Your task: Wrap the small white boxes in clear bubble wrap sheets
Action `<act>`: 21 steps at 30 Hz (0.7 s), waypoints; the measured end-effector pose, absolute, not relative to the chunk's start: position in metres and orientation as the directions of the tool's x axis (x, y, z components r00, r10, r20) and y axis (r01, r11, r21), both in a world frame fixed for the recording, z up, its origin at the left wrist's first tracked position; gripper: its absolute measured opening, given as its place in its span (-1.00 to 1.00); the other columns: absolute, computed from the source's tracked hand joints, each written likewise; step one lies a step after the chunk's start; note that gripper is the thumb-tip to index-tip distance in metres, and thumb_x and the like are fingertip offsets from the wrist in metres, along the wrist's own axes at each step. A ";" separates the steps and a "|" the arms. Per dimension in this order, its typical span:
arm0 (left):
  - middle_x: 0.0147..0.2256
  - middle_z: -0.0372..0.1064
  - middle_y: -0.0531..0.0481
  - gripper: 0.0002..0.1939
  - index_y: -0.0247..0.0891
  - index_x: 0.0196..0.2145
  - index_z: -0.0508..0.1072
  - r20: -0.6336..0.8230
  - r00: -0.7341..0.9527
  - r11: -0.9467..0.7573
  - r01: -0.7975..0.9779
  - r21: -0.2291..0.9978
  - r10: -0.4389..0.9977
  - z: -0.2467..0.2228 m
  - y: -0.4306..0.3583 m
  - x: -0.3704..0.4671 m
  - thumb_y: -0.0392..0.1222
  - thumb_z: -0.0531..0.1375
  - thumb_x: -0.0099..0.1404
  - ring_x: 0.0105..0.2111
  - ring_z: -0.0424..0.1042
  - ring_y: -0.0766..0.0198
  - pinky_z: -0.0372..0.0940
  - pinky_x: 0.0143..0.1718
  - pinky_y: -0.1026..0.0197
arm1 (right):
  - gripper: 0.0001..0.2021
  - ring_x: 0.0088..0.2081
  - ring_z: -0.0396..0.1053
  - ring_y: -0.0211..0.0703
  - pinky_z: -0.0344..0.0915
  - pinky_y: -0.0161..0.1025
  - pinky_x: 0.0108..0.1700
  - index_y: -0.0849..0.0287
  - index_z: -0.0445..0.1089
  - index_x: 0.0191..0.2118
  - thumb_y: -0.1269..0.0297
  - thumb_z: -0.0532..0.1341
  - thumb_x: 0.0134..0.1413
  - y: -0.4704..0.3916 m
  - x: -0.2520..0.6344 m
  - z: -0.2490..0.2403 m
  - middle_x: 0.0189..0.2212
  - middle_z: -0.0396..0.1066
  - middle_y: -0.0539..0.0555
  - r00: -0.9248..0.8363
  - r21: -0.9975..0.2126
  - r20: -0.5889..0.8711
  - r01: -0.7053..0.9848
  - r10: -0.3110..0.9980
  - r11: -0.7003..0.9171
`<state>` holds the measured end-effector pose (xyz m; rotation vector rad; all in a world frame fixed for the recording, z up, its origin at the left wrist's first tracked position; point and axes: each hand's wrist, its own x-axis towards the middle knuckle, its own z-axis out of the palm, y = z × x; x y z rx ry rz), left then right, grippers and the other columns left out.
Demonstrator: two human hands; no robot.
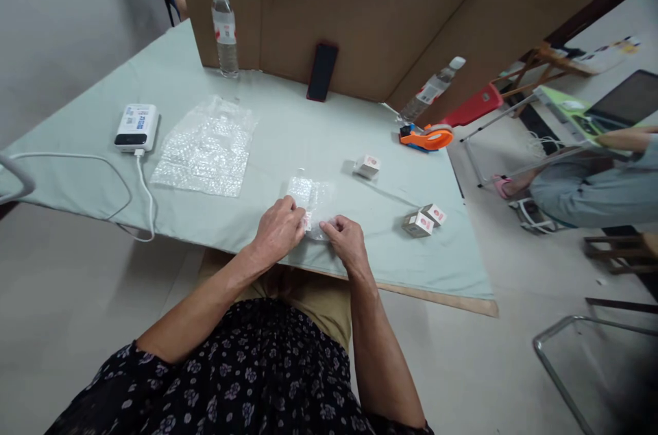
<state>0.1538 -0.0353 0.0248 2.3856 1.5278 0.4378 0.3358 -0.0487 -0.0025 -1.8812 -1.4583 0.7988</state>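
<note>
1. The left hand [279,229] is curled shut, pinching the near edge of a small bubble wrap sheet [311,196] on the table [319,140].
2. The right hand [345,238], just beside the left, grips the same edge with bent fingers; something small and pinkish shows between the two hands, too hidden to name.
3. The sheet lies flat and stretches away from both hands.
4. Beyond the right hand, a small box [368,166] stands alone; further to its right sit two more boxes [424,219], touching.
5. Far beyond the left hand lie a bubble wrap stack [205,147] and a power bank [136,127] with a cable.
6. Well beyond the right hand: an orange tape dispenser [426,137], a phone [322,72], two bottles [225,27].
</note>
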 end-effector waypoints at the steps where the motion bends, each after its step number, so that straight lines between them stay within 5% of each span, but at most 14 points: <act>1: -0.14 0.33 -0.17 -0.78 -0.28 -0.19 0.53 0.087 0.395 -0.397 0.834 0.384 0.915 0.026 -0.036 0.155 -0.26 0.08 0.38 -0.12 0.36 0.10 0.34 -0.09 0.11 | -0.63 -0.55 0.03 -0.29 -0.01 -0.30 -0.46 0.09 0.09 -0.63 -0.02 0.19 -0.09 -0.049 0.332 0.001 -0.67 0.07 -0.12 0.214 -0.749 -0.064 0.635 0.975 -0.189; 10: -0.11 0.30 -0.18 -0.78 -0.27 -0.17 0.50 0.023 0.365 -0.347 0.863 0.366 0.931 0.030 -0.036 0.161 -0.25 0.05 0.39 -0.12 0.39 0.11 0.37 -0.14 0.14 | -0.74 -0.49 0.21 -0.19 0.06 -0.27 -0.35 0.10 0.29 -0.48 0.08 0.10 0.14 -0.054 0.305 0.022 -0.57 0.33 -0.02 0.173 -0.584 0.025 0.802 0.985 -0.126; 16: -0.08 0.29 -0.17 -0.80 -0.26 -0.17 0.48 -0.008 0.383 -0.352 0.856 0.379 0.924 0.029 -0.034 0.159 -0.28 0.06 0.36 -0.12 0.42 0.12 0.38 -0.15 0.14 | -0.75 -0.44 0.33 -0.18 0.19 -0.27 -0.30 0.13 0.43 -0.40 0.12 0.11 0.16 -0.052 0.297 0.019 -0.50 0.45 0.02 0.124 -0.734 0.050 0.677 0.991 -0.047; 21: -0.08 0.29 -0.15 -0.79 -0.26 -0.11 0.44 0.000 0.400 -0.352 0.806 0.476 0.916 0.019 -0.028 0.154 -0.25 0.11 0.32 -0.10 0.42 0.12 0.38 -0.08 0.12 | -0.72 -0.46 0.33 -0.21 0.24 -0.27 -0.34 0.18 0.50 -0.27 0.13 0.12 0.18 -0.053 0.312 0.027 -0.50 0.44 0.01 -0.109 -0.829 -0.050 0.559 0.993 0.019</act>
